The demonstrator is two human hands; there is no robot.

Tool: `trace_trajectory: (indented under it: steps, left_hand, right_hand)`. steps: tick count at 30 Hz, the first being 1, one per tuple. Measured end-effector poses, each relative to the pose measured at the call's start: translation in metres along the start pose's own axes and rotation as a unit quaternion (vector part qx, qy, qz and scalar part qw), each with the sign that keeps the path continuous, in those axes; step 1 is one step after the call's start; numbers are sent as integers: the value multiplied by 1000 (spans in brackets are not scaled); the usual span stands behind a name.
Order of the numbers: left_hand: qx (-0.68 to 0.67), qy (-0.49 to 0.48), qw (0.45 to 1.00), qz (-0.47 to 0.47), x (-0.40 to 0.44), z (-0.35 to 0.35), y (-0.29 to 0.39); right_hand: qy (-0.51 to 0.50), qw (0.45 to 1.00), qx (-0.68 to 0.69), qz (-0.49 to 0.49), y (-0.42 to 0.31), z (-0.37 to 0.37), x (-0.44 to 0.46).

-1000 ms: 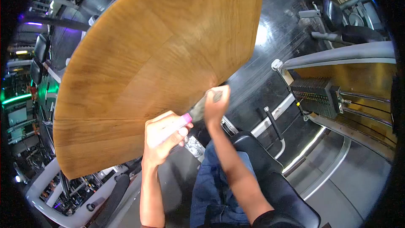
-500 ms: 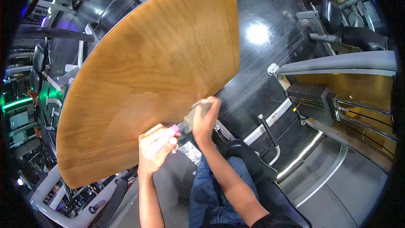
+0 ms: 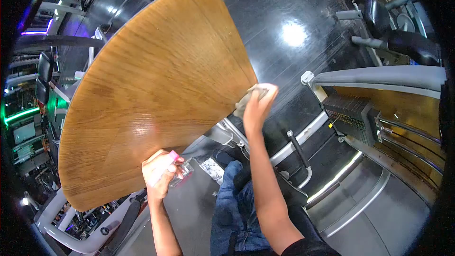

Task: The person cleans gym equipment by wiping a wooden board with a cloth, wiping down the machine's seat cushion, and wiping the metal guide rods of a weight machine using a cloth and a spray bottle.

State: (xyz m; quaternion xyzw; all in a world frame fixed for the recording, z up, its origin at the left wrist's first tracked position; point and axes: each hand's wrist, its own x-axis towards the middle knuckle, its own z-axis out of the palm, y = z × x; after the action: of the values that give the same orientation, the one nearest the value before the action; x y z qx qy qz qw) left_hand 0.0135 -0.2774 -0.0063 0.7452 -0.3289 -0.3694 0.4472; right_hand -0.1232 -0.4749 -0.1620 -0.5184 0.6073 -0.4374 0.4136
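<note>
A large wooden board (image 3: 156, 76) with a curved outer edge and visible grain takes up the left and middle of the view. My right hand (image 3: 261, 109) is closed around a grey-beige cloth (image 3: 243, 104), which rests against the board's right edge. Near the board's lower edge, my left hand (image 3: 156, 175) grips a small clear spray bottle (image 3: 184, 174) with a pink top. The fingers hide part of the bottle.
A grey machine arm (image 3: 374, 75) and a black weight stack (image 3: 348, 116) stand at the right. Beneath me are a black seat (image 3: 296, 189) and my jeans-clad legs (image 3: 232, 208). Padded gym equipment (image 3: 407, 45) sits at the upper right on the dark floor.
My right hand has moved up and right with the cloth, to the board's edge. My left hand has shifted slightly left and down with the bottle. The board now appears tilted differently.
</note>
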Motion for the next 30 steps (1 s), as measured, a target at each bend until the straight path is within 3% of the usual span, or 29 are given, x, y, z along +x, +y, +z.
trace_trajectory:
  steps: [3,7,12,14,17,23,27,30]
  left_hand:
    - [11,8,1000,15,0,1,-1]
    - [-2,19,999,42,1,3,-5]
    - [-20,32,999,27,-1,6,-5]
    - [-15,30,999,30,0,6,-3]
    - [-16,30,999,30,-1,5,-5]
    - [-66,66,995,44,-4,6,-20]
    - [-85,82,991,55,-3,10,-21]
    - [-94,92,991,30,-3,9,-24]
  right_hand:
    - [-28,998,-18,-60,29,7,-37]
    - [-107,994,17,28,42,5,-60]
    - [-26,999,1,23,10,-1,-1]
    - [-3,999,12,-30,-23,-6,19]
    - [-50,997,50,-28,-51,-12,24]
    - [-14,993,0,-114,5,2,-11]
    - [-49,998,29,1,16,7,-53]
    - [-152,988,37,11,26,5,-96]
